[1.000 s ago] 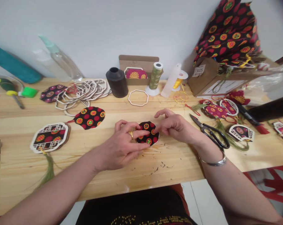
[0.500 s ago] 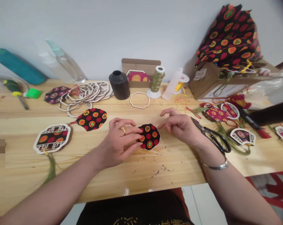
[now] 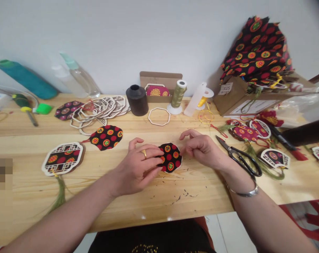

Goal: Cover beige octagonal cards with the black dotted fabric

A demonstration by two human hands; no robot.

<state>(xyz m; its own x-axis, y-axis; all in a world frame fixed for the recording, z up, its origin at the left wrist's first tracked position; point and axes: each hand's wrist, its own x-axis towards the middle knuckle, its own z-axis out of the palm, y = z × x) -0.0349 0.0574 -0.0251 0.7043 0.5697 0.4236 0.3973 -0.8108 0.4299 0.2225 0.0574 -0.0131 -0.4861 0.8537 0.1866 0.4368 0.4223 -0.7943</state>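
A scalloped piece of black patterned cloth [image 3: 171, 157] with red dots and orange flowers lies on the table, a thin pale edge showing along its rim. My left hand [image 3: 142, 165] has its fingertips and thumb on the left side of this piece, holding it. At the right edge, my right hand [image 3: 201, 147] touches it with a fingertip; the fingers are bent and apart, with nothing seen in them. Black-handled scissors [image 3: 238, 156] lie beside my right wrist. Left of my left hand is a similar cloth-covered piece [image 3: 106, 137] with a red cord.
Left, a framed ornament [image 3: 63, 158] with a green tassel lies below stacked wooden frames [image 3: 106, 107]. Along the wall stand a black cone [image 3: 137, 100], a green thread spool [image 3: 178, 96] and a white bottle [image 3: 195, 100]. A cardboard box [image 3: 243, 96] holds patterned cloth [image 3: 256, 52]. Dark scraps [image 3: 179, 196] dot the table.
The camera view has shifted slightly, so everything sits a little lower and mostly further right. My right fingers have curled in somewhat at the edge of the cloth piece; my left hand stays on it.
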